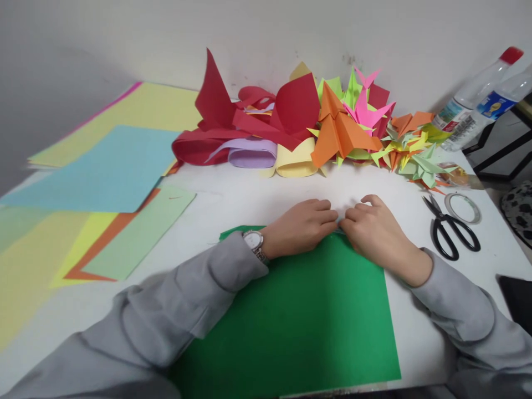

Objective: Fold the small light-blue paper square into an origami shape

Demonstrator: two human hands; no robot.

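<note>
A large sheet of green paper point(307, 316) lies before me, its near end at the table's front edge. My left hand point(301, 227), with a watch on the wrist, rests on the sheet's far edge, its fingers curled down over it. Close beside it, my right hand point(369, 230) is closed at the same edge, fingers bent and thumb raised. The knuckles nearly meet, and the fingertips are hidden. A small glossy strip shows between the hands, too little of it to name. Black-handled scissors point(451, 230) and a roll of clear tape point(463, 208) lie right of my right hand.
Coloured paper sheets point(95, 172) overlap on the left. Along the wall stand red folded paper pieces point(295, 108), an orange paper plane point(338, 130) and several small folded shapes. Two plastic bottles point(469, 105) stand at the back right. A dark flat object point(517, 299) sits at the right edge.
</note>
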